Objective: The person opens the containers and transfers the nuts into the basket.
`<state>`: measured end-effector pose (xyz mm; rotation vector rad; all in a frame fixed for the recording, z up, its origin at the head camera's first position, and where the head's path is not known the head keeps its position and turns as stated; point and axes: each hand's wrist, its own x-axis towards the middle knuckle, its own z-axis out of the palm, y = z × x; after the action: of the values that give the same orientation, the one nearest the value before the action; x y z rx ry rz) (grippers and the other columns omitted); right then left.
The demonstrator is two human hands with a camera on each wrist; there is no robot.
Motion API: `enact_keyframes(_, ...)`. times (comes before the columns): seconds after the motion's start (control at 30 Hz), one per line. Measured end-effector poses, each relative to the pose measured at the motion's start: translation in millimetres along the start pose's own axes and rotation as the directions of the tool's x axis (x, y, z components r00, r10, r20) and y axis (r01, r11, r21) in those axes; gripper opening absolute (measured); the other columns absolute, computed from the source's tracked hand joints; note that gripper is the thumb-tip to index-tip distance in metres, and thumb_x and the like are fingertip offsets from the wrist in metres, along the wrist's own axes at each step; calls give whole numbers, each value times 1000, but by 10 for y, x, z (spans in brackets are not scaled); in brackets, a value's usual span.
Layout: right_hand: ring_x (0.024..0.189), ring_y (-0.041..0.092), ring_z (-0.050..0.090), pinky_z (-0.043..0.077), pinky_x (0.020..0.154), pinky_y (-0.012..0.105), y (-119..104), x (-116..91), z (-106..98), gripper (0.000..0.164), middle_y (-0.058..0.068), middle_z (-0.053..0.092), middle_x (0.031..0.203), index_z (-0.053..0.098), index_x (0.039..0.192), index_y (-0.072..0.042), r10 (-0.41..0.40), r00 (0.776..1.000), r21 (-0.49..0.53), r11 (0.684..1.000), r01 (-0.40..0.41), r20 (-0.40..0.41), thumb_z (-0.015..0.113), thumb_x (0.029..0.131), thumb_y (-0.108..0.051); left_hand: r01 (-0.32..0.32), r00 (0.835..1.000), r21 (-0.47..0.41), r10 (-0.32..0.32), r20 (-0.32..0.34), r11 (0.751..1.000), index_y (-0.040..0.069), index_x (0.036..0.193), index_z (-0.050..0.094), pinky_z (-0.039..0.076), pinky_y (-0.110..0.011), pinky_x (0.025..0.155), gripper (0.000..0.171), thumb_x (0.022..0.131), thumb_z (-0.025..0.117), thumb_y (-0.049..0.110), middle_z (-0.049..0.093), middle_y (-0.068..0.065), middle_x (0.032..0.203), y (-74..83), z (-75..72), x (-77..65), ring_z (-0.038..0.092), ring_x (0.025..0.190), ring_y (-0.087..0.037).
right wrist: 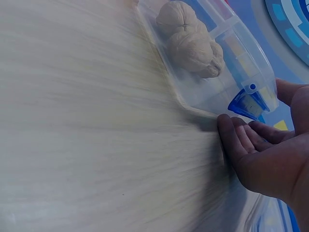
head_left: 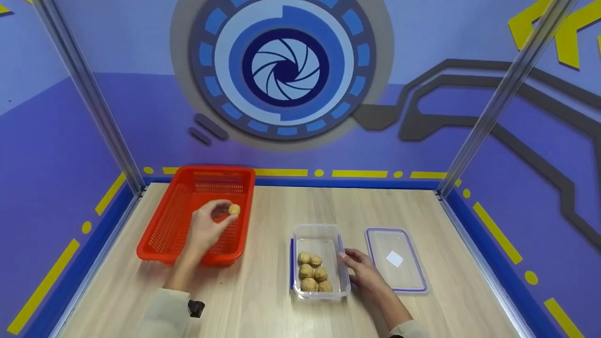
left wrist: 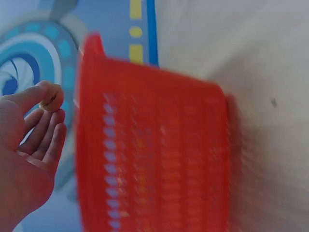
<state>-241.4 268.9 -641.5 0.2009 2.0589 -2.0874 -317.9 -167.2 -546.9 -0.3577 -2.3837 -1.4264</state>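
Over the red basket (head_left: pixel 146 244), my left hand (head_left: pixel 206 227) pinches a walnut (head_left: pixel 234 210) between thumb and fingertips. In the left wrist view the same walnut (left wrist: pixel 52 98) shows beside the basket's wall (left wrist: pixel 159 145), the other fingers extended below it. My right hand (head_left: pixel 368 272) holds the right side of a clear plastic container (head_left: pixel 321 230), its thumb at the rim and fingers along the outer wall. Several walnuts (head_left: pixel 307 272) lie in the container's near-left part. A blue latch (right wrist: pixel 248 104) sits right by the right fingertips (right wrist: pixel 224 121) in the right wrist view.
To the right of the container lies a clear lid (head_left: pixel 408 274) with a blue-purple edge and a white label (head_left: pixel 394 258). All this is on a light wooden table (head_left: pixel 272 211), bounded by blue printed panels (head_left: pixel 131 112) and metal posts (head_left: pixel 507 89).
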Motion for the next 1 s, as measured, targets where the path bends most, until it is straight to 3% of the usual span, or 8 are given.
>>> enact_keyframes(0.2,135,41,52,53,106,53,13,9,6,60,29,53,147,45,148,10,-6,1000,32,999,5,23,66,106,-28,64,997,-2,-64,-45,998,1,127,71,58,-45,99,41,91,86,13,74,-14,119,-277,-55,79,71,111,-29)
enact_keyframes(0.37,135,40,52,54,105,52,16,15,2,58,28,53,146,47,147,10,-11,1000,45,999,10,29,66,106,-27,100,995,-5,-100,-27,995,-1,127,70,57,-47,100,40,93,84,11,73,-17,120,-392,-32,185,70,112,-32)
enact_keyframes(0.6,137,40,50,52,107,52,24,-1,9,60,28,51,147,45,148,10,-3,999,33,999,2,35,65,107,-28,144,990,9,-144,-6,990,-2,128,69,57,-46,99,39,94,82,11,72,-19,122,-491,35,328,69,114,-33)
enact_keyframes(1.0,140,42,47,47,112,57,-6,-20,3,63,27,50,149,46,149,8,1,1000,24,1000,-1,16,67,106,-32,214,973,75,-220,72,974,0,130,68,58,-48,98,38,96,80,12,71,-18,124,-594,125,381,69,112,-33)
